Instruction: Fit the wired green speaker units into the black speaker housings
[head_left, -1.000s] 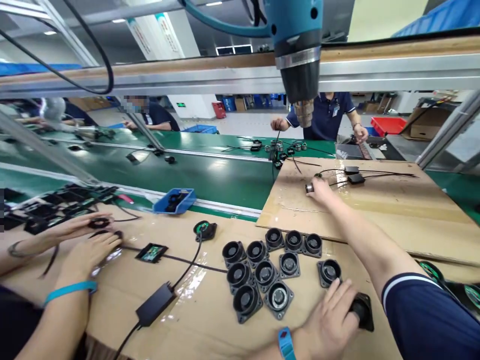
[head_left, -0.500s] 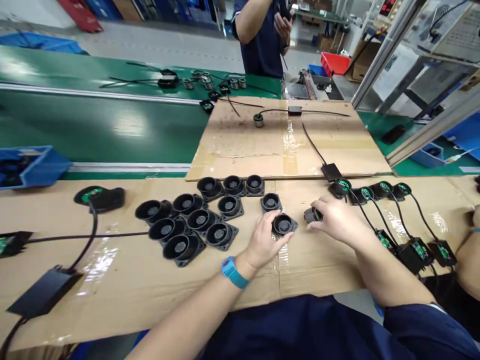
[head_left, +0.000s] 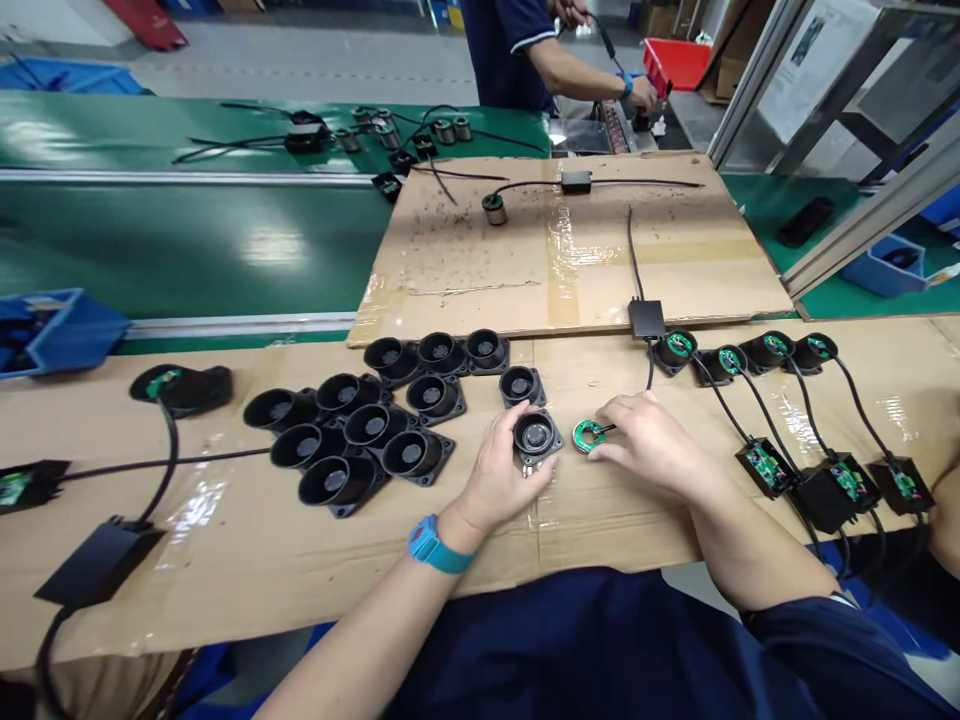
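My left hand [head_left: 499, 470], with a teal band at the wrist, grips a round black housing with a square flange [head_left: 537, 436] near the middle of the cardboard. Just to its right, my right hand [head_left: 645, 435] pinches a ring-shaped green circuit board [head_left: 589, 435] by its short black cable. The two parts are apart. Behind the held housing sits another black housing [head_left: 520, 385]. Several more black housings [head_left: 371, 425] stand grouped to the left, their round openings showing.
Wired housings [head_left: 679, 346] line the right side, cabled to open black boxes [head_left: 766, 466]. A closed black box [head_left: 647, 319] lies on the raised cardboard's edge [head_left: 465, 310]. Blue bins [head_left: 67, 335] stand left. Across the bench, a person's arm [head_left: 585, 78] reaches sideways. Another person's arm shows at right.
The green ring board now faces up at my right hand, nearer the housing in my left. The closed black box has turned upright. The person across the bench has stretched an arm rightward.
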